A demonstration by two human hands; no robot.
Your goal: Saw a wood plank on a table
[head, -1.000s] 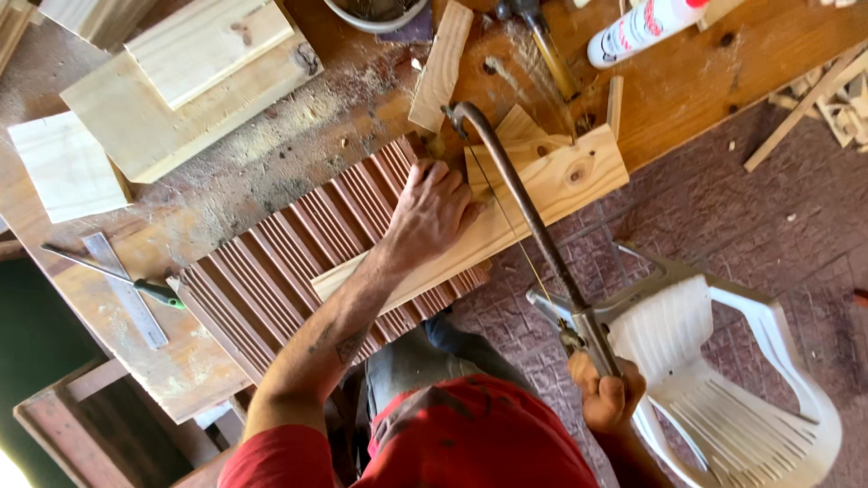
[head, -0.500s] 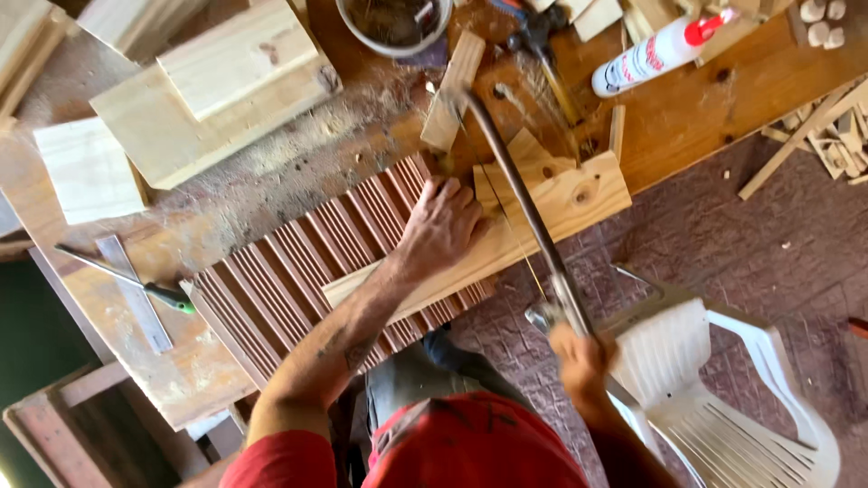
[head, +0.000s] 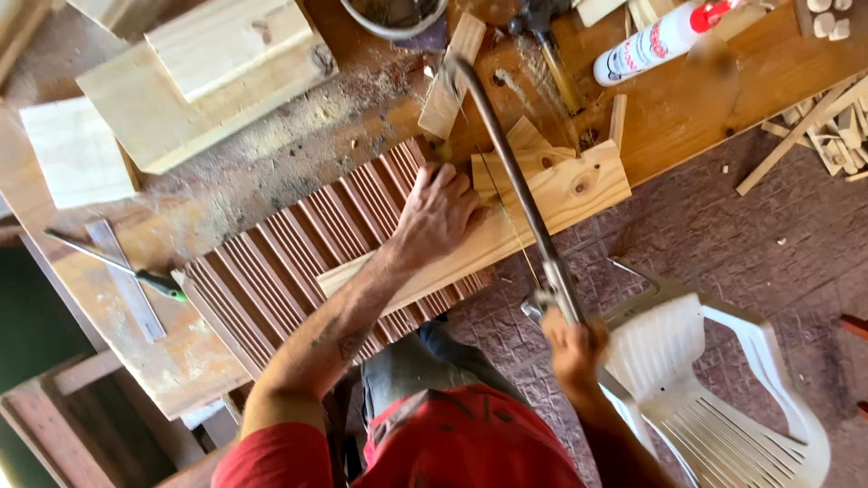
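White plastic chair [head: 714, 398], glue bottle [head: 655, 41] (white, red cap), screwdriver [head: 117, 267].

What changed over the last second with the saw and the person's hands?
The right hand has pushed the hacksaw forward across the pine plank, so hand and handle sit closer to the workbench edge. The left hand stays pressed flat on the plank, which still lies over the ribbed brown panel. The white plastic chair has not moved.

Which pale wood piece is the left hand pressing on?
The long plank lying across the ribbed panel, under the left hand; the saw crosses it. The other pale boards lie untouched, upper left.
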